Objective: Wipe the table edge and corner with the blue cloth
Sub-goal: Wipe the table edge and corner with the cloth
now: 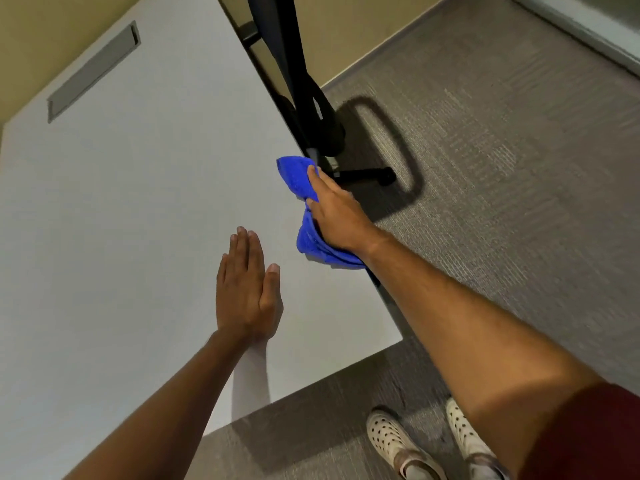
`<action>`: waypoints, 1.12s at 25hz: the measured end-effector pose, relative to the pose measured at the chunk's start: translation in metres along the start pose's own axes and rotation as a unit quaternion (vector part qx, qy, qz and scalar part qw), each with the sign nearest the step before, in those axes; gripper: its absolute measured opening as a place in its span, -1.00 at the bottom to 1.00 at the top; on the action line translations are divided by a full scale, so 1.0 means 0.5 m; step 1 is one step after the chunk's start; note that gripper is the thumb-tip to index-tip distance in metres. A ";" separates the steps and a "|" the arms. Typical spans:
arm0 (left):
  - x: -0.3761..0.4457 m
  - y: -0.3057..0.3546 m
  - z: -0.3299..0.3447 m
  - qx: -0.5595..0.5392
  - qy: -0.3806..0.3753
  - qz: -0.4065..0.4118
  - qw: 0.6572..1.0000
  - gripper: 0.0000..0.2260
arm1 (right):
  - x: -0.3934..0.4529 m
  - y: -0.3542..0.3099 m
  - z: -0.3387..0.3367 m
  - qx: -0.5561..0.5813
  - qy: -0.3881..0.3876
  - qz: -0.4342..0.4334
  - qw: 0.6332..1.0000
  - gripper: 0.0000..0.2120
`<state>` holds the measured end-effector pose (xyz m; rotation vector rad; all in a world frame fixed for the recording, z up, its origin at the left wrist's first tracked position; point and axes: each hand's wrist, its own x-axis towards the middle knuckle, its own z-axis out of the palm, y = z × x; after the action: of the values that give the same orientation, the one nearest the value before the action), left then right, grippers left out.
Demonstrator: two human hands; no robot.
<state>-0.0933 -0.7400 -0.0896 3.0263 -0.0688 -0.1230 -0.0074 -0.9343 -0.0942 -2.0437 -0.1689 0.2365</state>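
The blue cloth (304,202) is draped over the right edge of the white table (138,202). My right hand (337,216) presses on it, fingers wrapped over the cloth along the edge. Part of the cloth bunches out below my wrist. My left hand (247,289) lies flat on the tabletop, fingers together, holding nothing. The table's near right corner (400,337) is bare, a forearm's length behind the cloth.
A black office chair (311,109) stands close against the table's right edge just beyond the cloth, its base leg (367,174) on the grey carpet. A grey cable slot (93,71) sits in the tabletop at the far left. My feet in white shoes (398,441) stand near the corner.
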 end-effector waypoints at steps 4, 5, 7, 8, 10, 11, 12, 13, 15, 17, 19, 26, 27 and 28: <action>-0.002 -0.004 0.004 0.000 0.006 0.002 1.000 -0.39 | -0.094 0.012 0.015 -0.061 0.003 -0.023 0.998 -0.42; -0.002 -0.005 0.005 0.000 0.007 0.003 1.000 -0.38 | -0.120 0.017 0.021 -0.090 0.007 -0.024 0.996 -0.41; -0.004 -0.005 0.007 0.002 0.008 0.002 1.000 -0.38 | -0.139 0.023 0.029 -0.143 0.016 -0.019 0.989 -0.40; -0.003 -0.003 0.006 0.003 0.010 0.002 1.000 -0.38 | -0.130 0.020 0.029 -0.150 0.016 -0.019 0.988 -0.40; -0.002 -0.004 0.005 0.002 0.007 0.002 1.000 -0.38 | -0.086 0.005 0.029 -0.155 0.012 -0.007 0.988 -0.41; -0.003 -0.003 0.004 0.001 0.006 0.003 1.000 -0.37 | -0.063 -0.003 0.029 -0.167 0.010 -0.002 0.986 -0.40; -0.003 -0.004 0.004 0.001 0.008 0.004 1.000 -0.37 | -0.043 -0.007 0.030 -0.188 0.009 -0.002 0.982 -0.39; -0.003 -0.004 0.004 0.002 0.011 0.005 1.000 -0.37 | -0.028 -0.009 0.032 -0.216 0.014 -0.004 0.976 -0.37; -0.003 -0.008 0.006 0.002 0.014 0.005 1.000 -0.37 | -0.041 -0.014 0.035 -0.253 0.024 -0.019 0.967 -0.33; -0.001 -0.008 0.008 0.001 0.018 0.007 1.000 -0.37 | -0.092 -0.012 0.040 -0.269 0.036 -0.042 0.962 -0.28; -0.001 -0.008 0.010 0.001 0.019 0.007 1.000 -0.38 | -0.137 -0.008 0.040 -0.248 0.023 -0.049 0.967 -0.24; -0.001 -0.008 0.007 0.007 0.017 0.009 1.000 -0.39 | 0.006 0.007 0.031 -0.160 0.001 -0.014 0.987 -0.47; -0.001 -0.008 0.007 0.007 0.016 0.009 1.000 -0.39 | -0.002 0.008 0.027 -0.144 -0.002 -0.005 0.990 -0.46; -0.001 -0.008 0.007 0.005 0.014 0.009 1.000 -0.40 | -0.027 0.008 0.021 -0.126 0.002 -0.008 0.992 -0.44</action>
<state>-0.0939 -0.7365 -0.0934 3.0367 -0.0951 -0.0798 -0.0228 -0.9299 -0.1012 -2.2920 -0.2224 0.2106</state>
